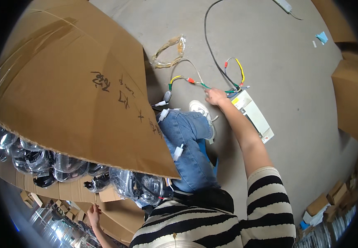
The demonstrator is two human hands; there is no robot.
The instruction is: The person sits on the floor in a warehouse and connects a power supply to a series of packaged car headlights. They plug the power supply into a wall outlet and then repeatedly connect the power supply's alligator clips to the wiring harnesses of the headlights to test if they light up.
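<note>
My right hand [216, 97] reaches forward over the floor, index finger stretched out beside a green wire [206, 86]; whether it touches the wire is unclear. That wire, with red and yellow connector pieces, runs into a white box-shaped electrical unit [255, 113] lying by my forearm. A grey plug-like piece [168, 96] is at the wire's other end, near my knee. At the lower left, my left hand [94, 213] is raised by a cardboard flap, fingers loosely bent and apart. Nothing can be made out in it.
A large cardboard box [75, 82] with handwriting fills the left. Under its edge lie several clear-bagged black parts [67, 165]. A black cable [206, 29] crosses the floor beyond a loop of tape [168, 51]. More cartons [352, 99] stand at the right.
</note>
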